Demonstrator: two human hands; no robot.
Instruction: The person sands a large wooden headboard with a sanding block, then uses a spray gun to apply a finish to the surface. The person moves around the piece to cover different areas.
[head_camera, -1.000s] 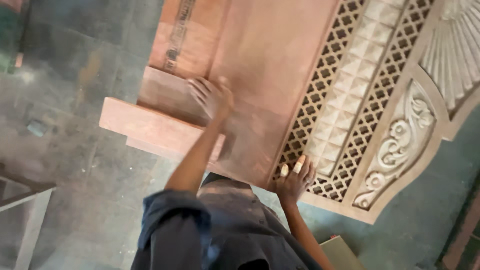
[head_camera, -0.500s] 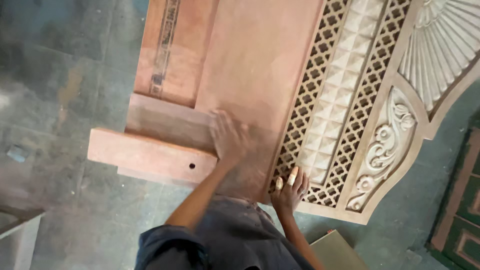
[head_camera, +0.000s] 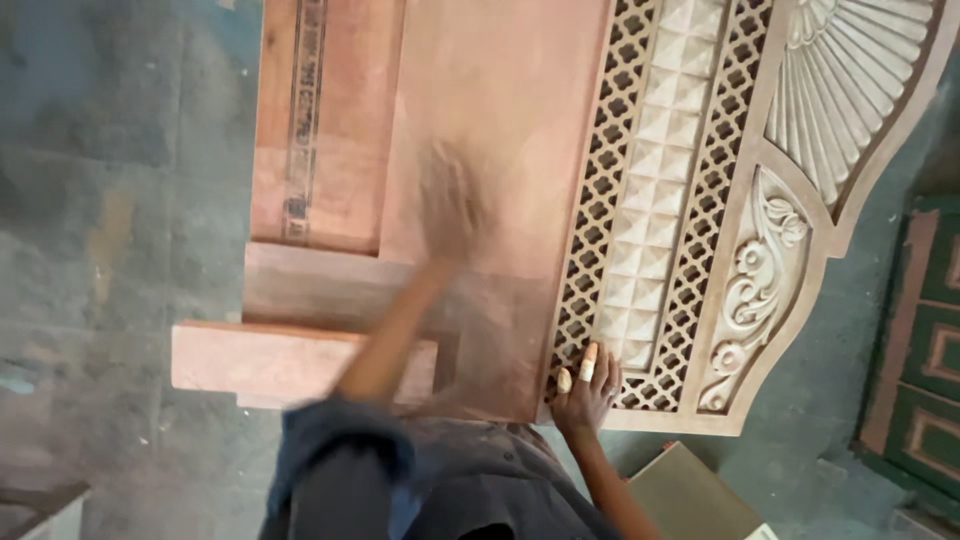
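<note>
Left arm reaches far from the body, forearm bare, rolled dark-blue sleeve bunched at the elbow. Left hand (head_camera: 450, 205) is motion-blurred, palm down, fingers pointing away; finger spread cannot be told through the blur. Right arm is bent and held nearer, bare forearm angling up from the lower right. Right hand (head_camera: 587, 385) is sharp, palm down, fingers spread and flat, holding nothing; pale wrappings or tape show on two fingertips (head_camera: 589, 362).
</note>
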